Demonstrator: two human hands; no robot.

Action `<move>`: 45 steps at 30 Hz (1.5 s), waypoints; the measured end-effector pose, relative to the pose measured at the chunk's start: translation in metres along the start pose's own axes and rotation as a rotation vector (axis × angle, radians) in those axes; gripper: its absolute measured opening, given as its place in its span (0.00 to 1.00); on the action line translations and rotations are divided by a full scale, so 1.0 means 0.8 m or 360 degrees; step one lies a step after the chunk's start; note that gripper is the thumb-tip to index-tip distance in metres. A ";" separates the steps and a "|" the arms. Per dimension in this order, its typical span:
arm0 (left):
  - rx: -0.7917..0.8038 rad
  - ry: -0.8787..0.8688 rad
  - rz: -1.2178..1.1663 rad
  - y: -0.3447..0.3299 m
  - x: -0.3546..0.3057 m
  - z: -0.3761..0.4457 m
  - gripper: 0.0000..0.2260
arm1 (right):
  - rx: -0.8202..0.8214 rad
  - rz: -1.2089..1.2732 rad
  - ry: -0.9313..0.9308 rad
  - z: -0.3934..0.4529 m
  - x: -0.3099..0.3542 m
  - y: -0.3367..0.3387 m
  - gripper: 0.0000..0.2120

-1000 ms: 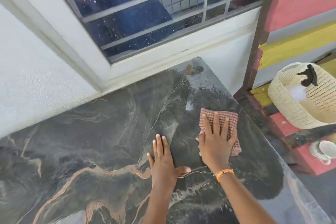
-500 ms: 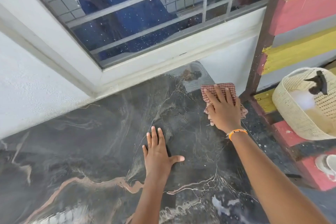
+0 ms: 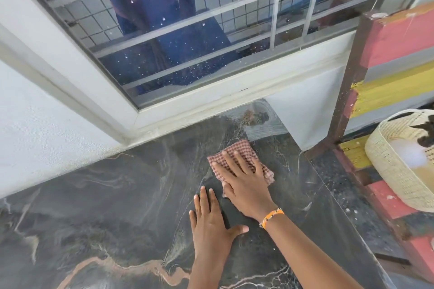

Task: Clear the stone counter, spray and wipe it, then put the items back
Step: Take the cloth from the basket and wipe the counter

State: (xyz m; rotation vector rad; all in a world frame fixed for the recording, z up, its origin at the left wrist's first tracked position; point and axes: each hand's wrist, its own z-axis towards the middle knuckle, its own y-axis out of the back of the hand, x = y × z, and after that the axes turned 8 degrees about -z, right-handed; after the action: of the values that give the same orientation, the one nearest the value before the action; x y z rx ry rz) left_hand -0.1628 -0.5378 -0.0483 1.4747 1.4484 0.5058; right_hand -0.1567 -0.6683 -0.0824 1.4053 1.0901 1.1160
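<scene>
Since half a second ago our right hand (image 3: 244, 185) has slid the checked cloth (image 3: 239, 159) back from the far counter (image 3: 94, 206) corner toward us; its grip is flat, fingers spread, pressing the cloth down. Our left hand (image 3: 211, 225) lies open just beside it. Right of both, a woven basket (image 3: 397, 176) holds something pale and blurred.

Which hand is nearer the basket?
The right hand. It presses the cloth flat on the counter, closer to the basket. The left hand lies flat farther away.
</scene>
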 end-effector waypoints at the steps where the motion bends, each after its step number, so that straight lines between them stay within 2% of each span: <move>1: -0.0011 -0.0009 -0.0016 0.002 -0.005 0.005 0.50 | 0.0026 0.0016 0.0060 0.019 -0.005 0.003 0.24; 4: -0.0057 -0.0059 -0.0045 0.008 -0.016 0.025 0.50 | 0.0046 0.0056 0.0055 0.069 -0.041 0.012 0.24; 10: 0.0074 -0.0044 -0.0045 0.010 -0.020 0.050 0.50 | 0.0026 0.0110 -0.0512 0.089 -0.131 0.022 0.25; 14: 0.0087 -0.0017 -0.0016 0.008 -0.021 0.053 0.50 | -0.0052 0.0169 -0.0876 0.051 -0.120 0.013 0.25; 18: 0.0107 -0.0009 0.0038 0.008 -0.021 0.054 0.50 | -0.0121 0.0052 -0.0639 0.026 -0.071 0.001 0.27; 24: 0.0084 -0.0007 -0.0077 0.009 -0.020 0.054 0.51 | -0.0027 0.0001 0.0116 0.108 0.001 0.011 0.24; 27: 0.0103 0.0010 -0.0082 0.010 -0.018 0.054 0.53 | 0.0041 -0.0014 0.0165 0.156 -0.008 0.025 0.24; 30: 0.0095 0.0016 -0.0122 0.008 -0.017 0.054 0.54 | -0.0009 -0.0030 0.0032 0.167 -0.042 0.029 0.24; 36: 0.0097 0.0016 -0.0132 0.008 -0.016 0.055 0.54 | -0.0034 0.0011 -0.0463 0.165 -0.127 0.028 0.24; 45: 0.0002 -0.0031 -0.0164 0.003 -0.012 0.055 0.50 | -0.0013 0.0225 -0.1065 0.135 -0.120 0.029 0.25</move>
State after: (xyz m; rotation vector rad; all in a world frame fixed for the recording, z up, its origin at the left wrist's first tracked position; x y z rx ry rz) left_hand -0.1269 -0.5612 -0.0631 1.3945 1.5011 0.4264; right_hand -0.0652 -0.7822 -0.0763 1.6954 0.5105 0.6530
